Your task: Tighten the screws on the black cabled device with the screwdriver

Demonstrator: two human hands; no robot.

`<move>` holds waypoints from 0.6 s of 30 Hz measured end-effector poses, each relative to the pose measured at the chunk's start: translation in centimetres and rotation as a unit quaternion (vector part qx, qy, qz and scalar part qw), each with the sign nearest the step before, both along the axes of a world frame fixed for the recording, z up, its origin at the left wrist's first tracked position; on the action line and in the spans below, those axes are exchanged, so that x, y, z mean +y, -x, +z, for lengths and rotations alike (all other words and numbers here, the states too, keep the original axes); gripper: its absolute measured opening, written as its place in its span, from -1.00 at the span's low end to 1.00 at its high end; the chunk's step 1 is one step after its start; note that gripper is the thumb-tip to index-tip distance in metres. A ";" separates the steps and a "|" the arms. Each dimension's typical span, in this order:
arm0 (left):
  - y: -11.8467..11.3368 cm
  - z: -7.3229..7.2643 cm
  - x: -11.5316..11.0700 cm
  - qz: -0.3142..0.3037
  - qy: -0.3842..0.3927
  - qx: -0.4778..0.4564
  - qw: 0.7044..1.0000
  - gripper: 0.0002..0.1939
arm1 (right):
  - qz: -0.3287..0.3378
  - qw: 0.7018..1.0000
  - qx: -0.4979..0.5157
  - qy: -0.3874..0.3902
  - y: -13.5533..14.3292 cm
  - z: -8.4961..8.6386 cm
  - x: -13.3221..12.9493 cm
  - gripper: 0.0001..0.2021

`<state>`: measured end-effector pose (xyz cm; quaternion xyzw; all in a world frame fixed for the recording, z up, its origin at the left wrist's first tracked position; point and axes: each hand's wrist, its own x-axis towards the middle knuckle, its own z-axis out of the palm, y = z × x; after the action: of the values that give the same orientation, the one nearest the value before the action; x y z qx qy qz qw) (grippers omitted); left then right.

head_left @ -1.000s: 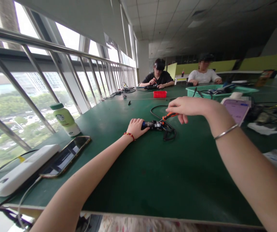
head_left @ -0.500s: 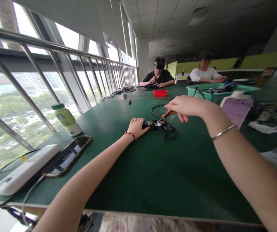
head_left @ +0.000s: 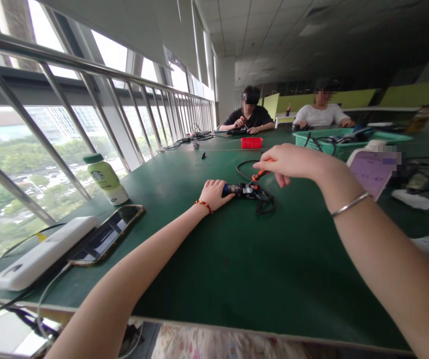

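On the green table [head_left: 214, 269] lies a slim black-and-blue corded device [head_left: 245, 190], its inner parts showing at the right end. My left hand [head_left: 214, 195] is closed around its blue end and holds it against the tabletop. In my right hand [head_left: 280, 162] is a screwdriver [head_left: 262, 173] with an orange-and-black handle, tilted down to the left. The shaft reaches the device's exposed parts; whether the tip sits in a screw is too small to tell. A black cable [head_left: 269, 205] loops beside the device.
Left are a green-capped bottle [head_left: 107, 180], a phone [head_left: 109, 237] and a white power strip [head_left: 44, 254]. A red tray [head_left: 252, 143] and a green basket [head_left: 382, 141] stand farther back. A purple-screened phone [head_left: 371, 172] stands right. Two people sit at the far side.
The view has shifted slightly, so things sit a little farther right. My hands keep almost the same pose on the device and screwdriver. The person in white has spread their hands apart.
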<state>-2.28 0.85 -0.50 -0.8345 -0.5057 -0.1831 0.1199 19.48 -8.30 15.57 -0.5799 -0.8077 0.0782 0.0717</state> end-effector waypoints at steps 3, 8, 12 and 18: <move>0.0 0.1 0.0 0.000 0.001 -0.001 1.000 -0.52 | -0.015 1.000 -0.003 0.011 0.2 0.0 -0.2 -0.58; -0.1 0.1 -0.1 0.001 -0.003 0.003 1.000 -0.52 | 0.021 0.995 -0.014 -0.093 -0.2 -0.1 0.4 -0.62; -0.1 0.0 -0.1 0.001 0.000 -0.003 1.000 -0.53 | 0.010 0.998 -0.012 -0.062 -0.1 -0.1 0.5 -0.76; -0.1 0.1 -0.1 0.003 0.001 0.005 1.000 -0.52 | -0.088 0.994 -0.039 -0.053 0.5 0.1 -0.2 -0.53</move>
<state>-2.16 0.78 -0.39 -0.8337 -0.5081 -0.1781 0.1224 18.94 -8.49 15.67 -0.6470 -0.7586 0.0060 0.0768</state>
